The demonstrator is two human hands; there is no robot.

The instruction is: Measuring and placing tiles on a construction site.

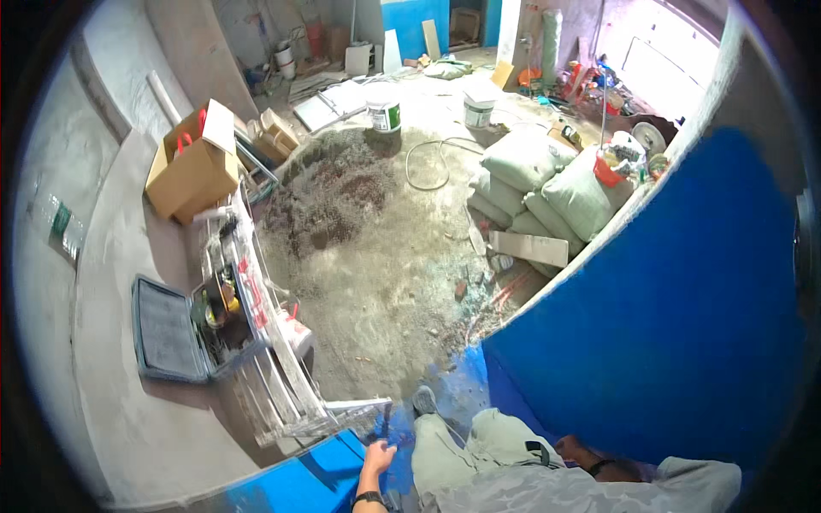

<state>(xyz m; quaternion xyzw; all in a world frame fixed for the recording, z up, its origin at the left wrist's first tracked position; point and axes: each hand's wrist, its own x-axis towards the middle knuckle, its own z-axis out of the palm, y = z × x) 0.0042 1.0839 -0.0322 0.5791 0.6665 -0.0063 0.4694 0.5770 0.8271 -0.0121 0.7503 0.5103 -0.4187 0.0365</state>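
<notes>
Low in the view, my left hand (378, 457) is closed, with a dark band on its wrist. A narrow dark piece (386, 419) rises just beyond it; whether the fingers grip that piece, I cannot make out. Beside my light trousers (445, 457), my right hand (578, 451) has its fingers curled, and what they hold, if anything, is hidden. A small black loop-shaped thing (539, 451) lies on the trousers by those fingertips. Left of my legs stands a whitish metal rack (291, 376), with an opened tool case (171, 329) at its side.
A cardboard box (192, 167) stands beyond the rack. Stacked sacks (530, 158) sit along the right, with a board (528, 248) against them. Two white buckets (384, 116) and a looped hose (410, 167) are farther off. A blue wall (658, 316) borders my right side.
</notes>
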